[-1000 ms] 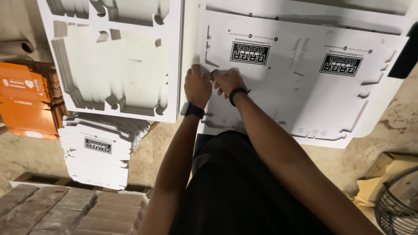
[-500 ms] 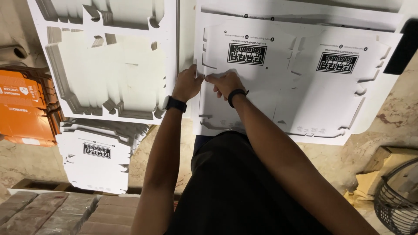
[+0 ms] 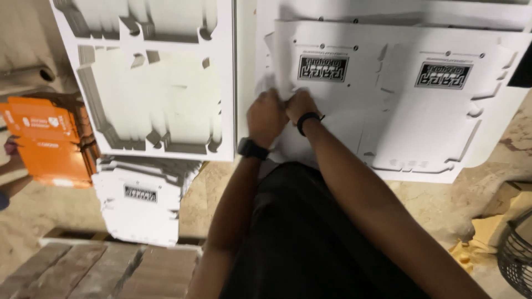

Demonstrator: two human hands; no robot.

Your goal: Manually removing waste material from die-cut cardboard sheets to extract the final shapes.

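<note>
A large white die-cut cardboard sheet point(image 3: 410, 105) with two black printed labels lies in front of me on a stack of like sheets. My left hand point(image 3: 265, 117), a dark watch on its wrist, and my right hand point(image 3: 301, 105), with a black wristband, are pressed together at the sheet's left edge. Both hands pinch and lift that edge, which curls up by the fingers. To the left lies a stack of white leftover frames point(image 3: 149, 83) with the box shapes punched out.
A pile of punched white box blanks point(image 3: 141, 205) lies lower left. Orange flat cartons point(image 3: 47, 144) sit at the far left. Brick paving point(image 3: 100, 271) runs along the bottom left, a wire basket point(image 3: 515, 260) stands at the bottom right, and cardboard scraps lie on the floor beside it.
Both hands have closed tighter on the sheet's left edge and raised it; the view has shifted slightly downward and closer.
</note>
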